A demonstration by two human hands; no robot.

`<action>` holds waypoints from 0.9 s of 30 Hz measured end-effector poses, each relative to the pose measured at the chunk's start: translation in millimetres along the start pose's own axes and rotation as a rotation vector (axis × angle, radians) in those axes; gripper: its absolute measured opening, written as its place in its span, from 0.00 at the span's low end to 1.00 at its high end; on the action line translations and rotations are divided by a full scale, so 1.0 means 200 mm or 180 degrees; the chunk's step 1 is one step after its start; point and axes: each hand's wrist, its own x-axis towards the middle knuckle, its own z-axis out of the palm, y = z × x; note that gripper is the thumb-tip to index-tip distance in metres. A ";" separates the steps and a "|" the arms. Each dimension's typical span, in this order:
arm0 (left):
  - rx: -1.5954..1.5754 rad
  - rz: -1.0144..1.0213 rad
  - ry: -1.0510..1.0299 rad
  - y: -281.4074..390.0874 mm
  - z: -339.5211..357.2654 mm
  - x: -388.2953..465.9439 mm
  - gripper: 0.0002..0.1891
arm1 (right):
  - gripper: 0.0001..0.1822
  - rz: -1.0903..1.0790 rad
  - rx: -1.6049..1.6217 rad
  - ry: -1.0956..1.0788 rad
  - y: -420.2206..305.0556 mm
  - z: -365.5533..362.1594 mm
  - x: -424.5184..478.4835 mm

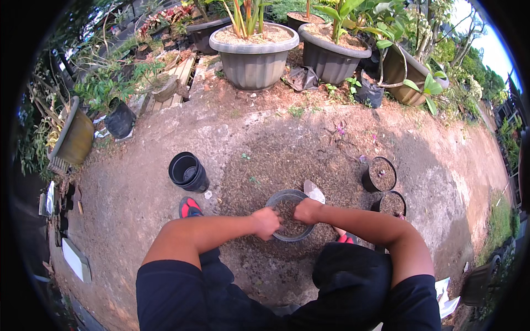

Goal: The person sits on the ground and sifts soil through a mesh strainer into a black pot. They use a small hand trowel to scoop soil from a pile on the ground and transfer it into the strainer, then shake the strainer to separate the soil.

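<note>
A round grey plastic pot [295, 238] with brown loose potting mix [290, 221] in it stands on the ground before me. My left hand [266, 223] is at the pot's left rim, fingers pointing inward; it is blurred, and what it touches is unclear. My right hand [307, 210] reaches over the right rim with its fingers curled down towards the mix; whether it holds anything is hidden. Just behind the pot, beside my right hand, lies a pale, pointed flat piece [313, 192], perhaps a trowel blade. Loose mix is spread on the ground around the pot.
Nested black plastic pots [189, 172] stand at left, near my shoe [190, 206]. To the right are two filled black pots, one farther [366, 182] and one nearer [393, 202]. Large planters [254, 62] with plants line the back. A tilted planter [76, 138] stands far left.
</note>
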 end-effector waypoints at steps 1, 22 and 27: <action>0.0011 -0.0009 -0.0024 0.00 -0.01 0.00 0.17 | 0.13 0.0024 -0.0213 -0.0421 -0.07 0.00 0.02; 0.0099 0.0014 -0.0023 0.00 -0.01 0.00 0.15 | 0.11 0.0613 0.0302 0.0059 -0.02 0.03 -0.02; 0.0111 0.0009 0.0008 0.00 0.01 0.00 0.16 | 0.13 0.0695 0.0672 0.0492 0.01 0.04 -0.03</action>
